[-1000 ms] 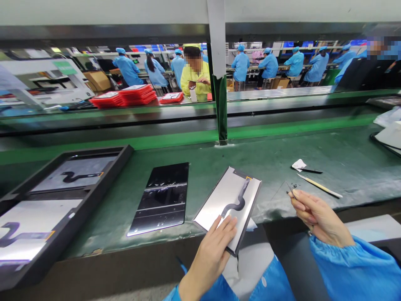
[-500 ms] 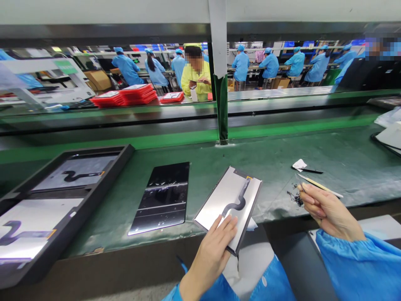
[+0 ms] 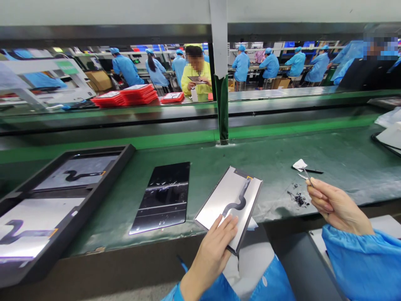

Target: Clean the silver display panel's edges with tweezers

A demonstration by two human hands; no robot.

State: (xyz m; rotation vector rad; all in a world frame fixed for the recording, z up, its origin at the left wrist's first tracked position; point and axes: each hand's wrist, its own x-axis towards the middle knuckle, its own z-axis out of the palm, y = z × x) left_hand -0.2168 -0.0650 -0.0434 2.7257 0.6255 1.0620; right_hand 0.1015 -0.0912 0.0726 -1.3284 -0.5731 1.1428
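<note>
My left hand [image 3: 216, 246] is lying, fingers extended, on the near end of the display panel [image 3: 216, 200]. Thumb is hiding, so I can't tell whether I'm gripping or only pressing. Panel is sitting centre, its near end overhanging the bench [image 3: 269, 154] edge. Main risk, my judgement: pressing too hard there could be tipping or bowing it. Fingertips are sitting right by the near end of the dark flex cable [image 3: 240, 203]; sliding sideways could be creasing it.

My right hand [image 3: 340, 205] is pinching tweezers [image 3: 308, 176] over the bench, right of the panel. Tips are hanging by the white wad [image 3: 299, 164], contact unclear. A knife blade [image 3: 302, 176] is showing just beside them: snag or nick risk if I'm dipping low. Black scraps [image 3: 300, 200] are lying loose between panel and right hand; a brushing sleeve could be spreading them onto the panel.
</note>
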